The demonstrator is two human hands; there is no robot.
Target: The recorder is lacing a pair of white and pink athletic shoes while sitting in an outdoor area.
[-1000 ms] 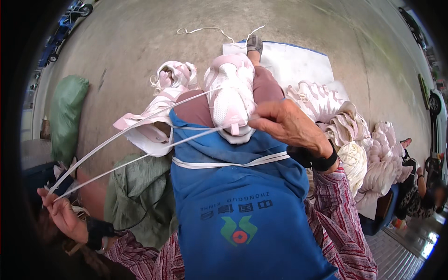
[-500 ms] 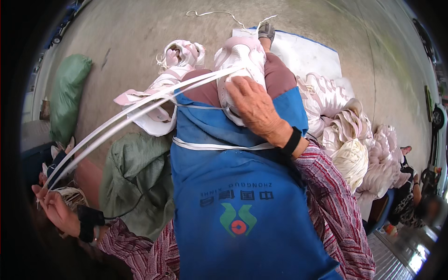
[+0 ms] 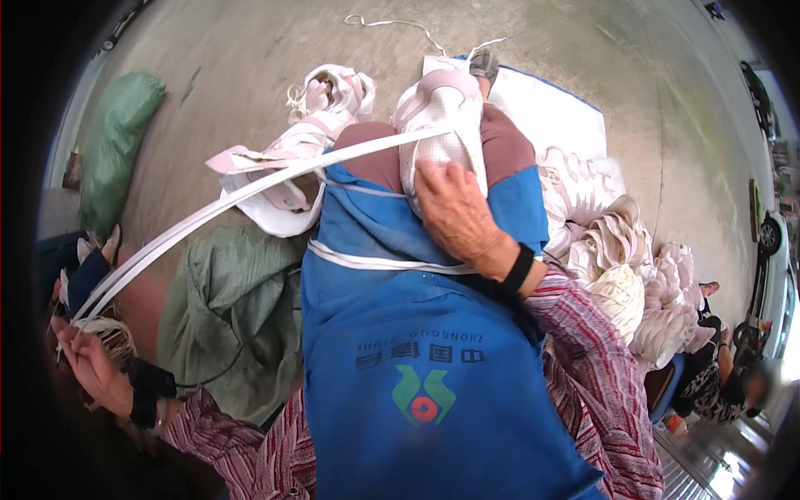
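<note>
A white and pale pink shoe upper (image 3: 440,96) lies across my lap, its mesh side up. My right hand (image 3: 462,217) grips it, fingers bent over the near part; the fingertips are partly hidden. Two strands of a white shoelace (image 3: 279,175) run from the middle of the upper, side by side, stretched out to the far left. At their end my left hand (image 3: 93,367) is closed on the lace, low at the picture's left edge. My blue apron (image 3: 425,304) covers my lap below the upper, with a white band across it.
More pink-white uppers (image 3: 337,92) lie beyond my left knee. To the right are stacked uppers (image 3: 583,183) and a cream bundle of laces (image 3: 618,292). Green sacks (image 3: 242,308) sit at left. A loose lace (image 3: 400,22) lies on the floor; another person (image 3: 721,375) sits far right.
The two lace strands have come closer together along their length. My left hand has shifted slightly left; my right hand stays on the upper. The whole view has shifted a little.
</note>
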